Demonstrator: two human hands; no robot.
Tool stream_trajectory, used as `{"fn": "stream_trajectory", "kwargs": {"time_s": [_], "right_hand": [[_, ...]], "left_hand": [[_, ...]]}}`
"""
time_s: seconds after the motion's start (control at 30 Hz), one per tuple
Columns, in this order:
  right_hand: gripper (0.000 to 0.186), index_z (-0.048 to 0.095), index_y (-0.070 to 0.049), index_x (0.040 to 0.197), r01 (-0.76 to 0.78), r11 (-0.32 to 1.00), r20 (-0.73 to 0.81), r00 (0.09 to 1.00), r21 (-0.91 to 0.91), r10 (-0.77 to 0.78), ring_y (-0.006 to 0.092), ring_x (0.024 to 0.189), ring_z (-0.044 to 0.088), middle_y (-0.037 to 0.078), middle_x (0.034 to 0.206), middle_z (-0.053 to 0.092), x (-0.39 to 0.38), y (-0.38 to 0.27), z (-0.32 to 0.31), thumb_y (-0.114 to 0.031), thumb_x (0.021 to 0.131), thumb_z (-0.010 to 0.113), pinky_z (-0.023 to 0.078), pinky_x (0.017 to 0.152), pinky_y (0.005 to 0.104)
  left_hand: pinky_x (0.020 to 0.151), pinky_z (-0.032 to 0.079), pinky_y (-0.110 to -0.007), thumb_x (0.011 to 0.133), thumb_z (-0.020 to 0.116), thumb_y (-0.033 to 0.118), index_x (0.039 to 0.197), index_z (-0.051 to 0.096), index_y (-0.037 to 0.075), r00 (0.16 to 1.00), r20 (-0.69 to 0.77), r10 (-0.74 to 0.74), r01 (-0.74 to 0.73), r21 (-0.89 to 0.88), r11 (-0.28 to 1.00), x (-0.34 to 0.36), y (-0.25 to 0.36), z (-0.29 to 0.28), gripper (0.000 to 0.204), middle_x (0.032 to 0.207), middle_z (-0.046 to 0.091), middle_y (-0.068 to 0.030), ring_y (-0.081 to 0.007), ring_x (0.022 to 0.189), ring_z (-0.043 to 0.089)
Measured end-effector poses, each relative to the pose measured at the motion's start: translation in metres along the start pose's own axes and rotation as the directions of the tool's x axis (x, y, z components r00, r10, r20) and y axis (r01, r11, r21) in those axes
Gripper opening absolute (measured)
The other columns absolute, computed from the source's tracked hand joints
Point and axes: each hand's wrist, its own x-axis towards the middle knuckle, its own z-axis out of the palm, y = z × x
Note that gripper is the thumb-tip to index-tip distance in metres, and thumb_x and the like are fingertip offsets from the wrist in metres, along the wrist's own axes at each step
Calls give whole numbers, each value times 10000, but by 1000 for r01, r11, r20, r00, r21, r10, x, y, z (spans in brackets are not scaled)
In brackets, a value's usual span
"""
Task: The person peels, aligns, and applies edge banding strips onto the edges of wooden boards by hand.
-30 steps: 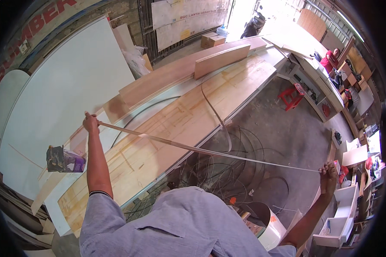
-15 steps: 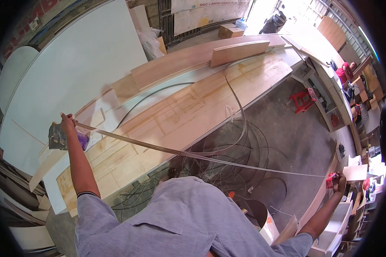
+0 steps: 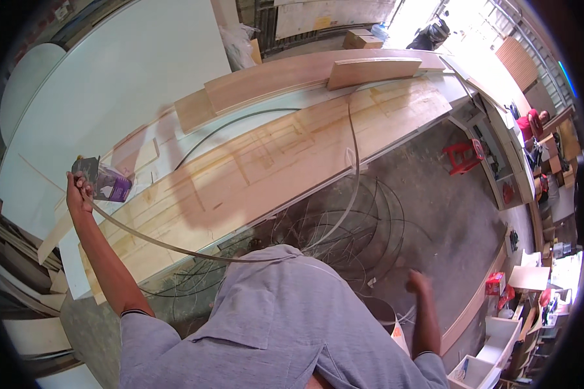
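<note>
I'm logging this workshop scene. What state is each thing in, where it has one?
Left hand: closed on the brown strip
Brown strip: slack, curving
Right hand: blurred, grip unclear
Long wooden panel: lying flat
Red stool: upright on the floor
Cardboard box: seemingly closed

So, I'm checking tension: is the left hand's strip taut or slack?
Slack: the strip sags in a curve from the left hand.
</note>
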Motion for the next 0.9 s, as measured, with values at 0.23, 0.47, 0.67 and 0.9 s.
{"fn": "stream_trajectory", "kwargs": {"time_s": [0.23, 0.47, 0.67, 0.9], "right_hand": [[415, 656, 12, 1039, 246, -126, -260, 653, 961, -711, 174, 965, 612, 81, 1010, 664, -60, -246, -213, -381, 949, 559, 469, 891, 311], [310, 681, -2, 995, 784, 168, -335, 435, 598, -836, 150, 943, 609, 85, 979, 670, -104, -318, -259, -296, 915, 622, 479, 842, 314], [201, 669, 7, 885, 529, -81, -398, 521, 845, -755, 103, 662, 555, 31, 679, 616, -100, -343, -288, -180, 910, 601, 463, 657, 277], [230, 659, -3, 879, 776, 167, -561, 570, 608, -601, 117, 568, 520, 47, 614, 570, -77, -336, -367, -218, 903, 583, 423, 537, 310]], "left_hand": [[454, 376, -188, 968, 500, 451, 880, 587, 72, 992, 69, -107, 112, -76, 991, 17, -21, -8, 399, 562, 405, 63, -44, 463, 365], [458, 396, -171, 975, 497, 431, 885, 598, 66, 996, -53, -72, 70, -37, 997, 16, -26, 23, 389, 566, 414, 68, -23, 478, 357], [825, 519, -441, 874, 539, 605, 1264, 512, -16, 836, -335, 434, 256, 939, 232, 45, -14, -56, 734, 1064, 644, -151, -294, 938, 651], [1078, 324, -423, 836, 693, 206, 1319, 475, 58, 585, 681, 442, -774, 631, 52, -171, -17, 256, 550, 1354, 481, -160, -336, 1277, 417]]}}
